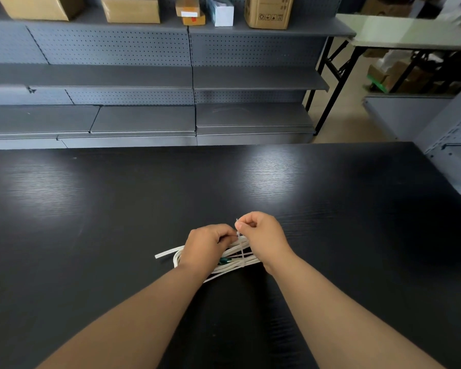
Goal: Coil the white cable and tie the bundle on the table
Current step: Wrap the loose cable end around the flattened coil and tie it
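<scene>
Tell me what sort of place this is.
Probably a stockroom or shop storage area: grey pegboard shelving with cardboard boxes on top, a folding table beside it, and a black work table in front.

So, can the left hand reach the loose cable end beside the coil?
Probably yes: the end lies bare on the table just left of the left hand, nothing over it, though that hand pinches the tie.

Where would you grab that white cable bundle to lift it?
Probably around the middle, beside the tie, coming from above: the cable lies flat on the table in long loops, and the tie gathers the strands there. A loose end sticks out left.
</scene>
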Demonstrator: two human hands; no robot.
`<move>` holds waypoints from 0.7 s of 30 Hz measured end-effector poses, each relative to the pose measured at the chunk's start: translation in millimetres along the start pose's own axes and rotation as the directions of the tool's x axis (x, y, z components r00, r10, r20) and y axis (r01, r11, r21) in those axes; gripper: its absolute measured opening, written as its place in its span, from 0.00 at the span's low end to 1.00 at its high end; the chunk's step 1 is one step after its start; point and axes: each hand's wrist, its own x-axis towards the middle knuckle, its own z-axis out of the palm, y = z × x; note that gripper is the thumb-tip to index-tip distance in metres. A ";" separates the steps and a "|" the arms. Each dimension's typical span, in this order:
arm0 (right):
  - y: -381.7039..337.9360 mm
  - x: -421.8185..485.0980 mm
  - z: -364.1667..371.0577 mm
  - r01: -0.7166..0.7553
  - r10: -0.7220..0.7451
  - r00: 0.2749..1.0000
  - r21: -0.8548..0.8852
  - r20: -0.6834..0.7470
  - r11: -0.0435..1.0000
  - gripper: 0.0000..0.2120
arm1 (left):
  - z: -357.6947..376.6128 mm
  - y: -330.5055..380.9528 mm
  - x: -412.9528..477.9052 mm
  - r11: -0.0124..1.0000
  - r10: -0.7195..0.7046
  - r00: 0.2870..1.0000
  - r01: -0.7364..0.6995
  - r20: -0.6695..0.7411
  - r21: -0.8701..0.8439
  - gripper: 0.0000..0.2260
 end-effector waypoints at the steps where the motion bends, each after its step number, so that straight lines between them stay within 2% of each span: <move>1: -0.1 -0.5 1.0 -0.002 0.002 1.000 0.011 -0.007 1.000 0.04 | -0.3 -0.2 0.1 1.000 0.012 1.000 -0.012 0.002 0.006 0.05; 11: -5.1 -0.6 -0.9 0.001 0.002 0.999 0.098 -0.035 0.995 0.10 | -1.2 -1.4 -1.1 0.997 0.015 0.999 -0.019 0.053 0.079 0.06; 16: -9.9 -1.1 -4.8 0.006 0.002 0.998 0.140 -0.057 0.990 0.06 | -1.7 -3.0 -1.3 0.997 -0.028 0.997 0.022 0.074 0.071 0.06; 21: -9.3 -3.2 -4.8 -0.012 0.025 0.997 0.191 -0.070 0.982 0.05 | -4.1 -0.7 -3.8 0.994 0.016 0.995 -0.027 0.102 0.109 0.08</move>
